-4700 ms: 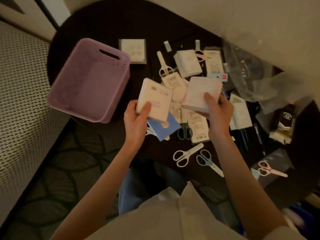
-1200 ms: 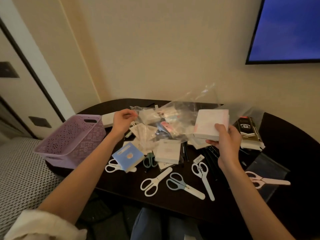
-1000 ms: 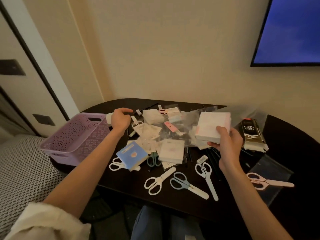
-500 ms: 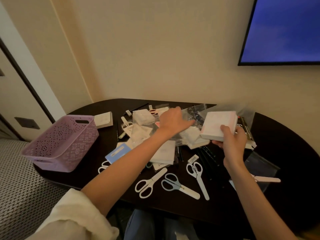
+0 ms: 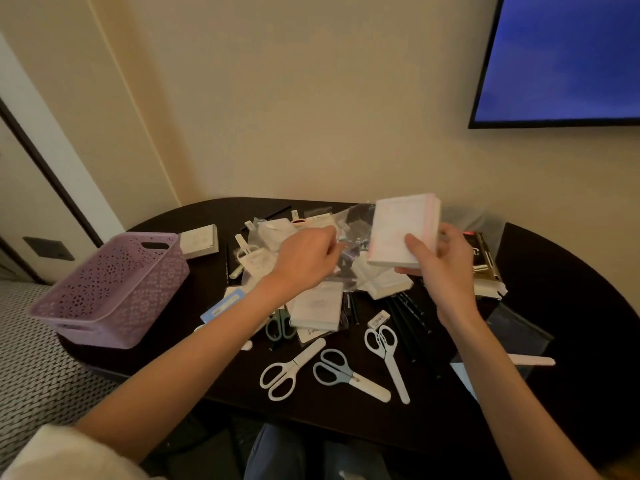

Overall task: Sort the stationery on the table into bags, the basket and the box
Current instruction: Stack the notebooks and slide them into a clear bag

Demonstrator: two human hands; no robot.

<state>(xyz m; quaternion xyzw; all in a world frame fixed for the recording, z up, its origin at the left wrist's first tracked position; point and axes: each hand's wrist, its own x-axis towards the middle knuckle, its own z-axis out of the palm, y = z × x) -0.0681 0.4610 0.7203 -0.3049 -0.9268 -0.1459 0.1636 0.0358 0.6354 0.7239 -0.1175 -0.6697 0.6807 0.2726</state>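
While the right hand (image 5: 438,261) holds a white notepad block (image 5: 403,233) lifted above the clutter, thumb on its face and fingers curled behind, the left hand (image 5: 304,259) reaches across to the clear plastic bag (image 5: 353,225) lying crumpled at the back of the pile; its fingertips look pinched on the bag's edge, though blur makes the grip hard to confirm. Likely step: open the bag and slide the block in. The purple basket (image 5: 110,289) sits at the left end of the dark tabletop (image 5: 561,292), partly overhanging the edge near the bed, with another notepad (image 5: 201,239) just behind it. More wrapped pads, a blue card (image 5: 221,306) and small packets lie heaped between the hands and the basket. Three white and pale-blue scissors (image 5: 349,375) lie near the front edge, green-handled ones (image 5: 278,327) half under the left forearm, dark pens (image 5: 405,313) beside them, and a dark box pack (image 5: 483,265) behind the right hand. Risks: the bag is limp and tangled with packets, so pulling it one-handed could drag loose items along or off the tabletop; the mouth may not open wide enough, and the block could catch and slip from the right hand; the left forearm crossing the pile could sweep the scissors toward the edge; the overhanging basket could tip if bumped.
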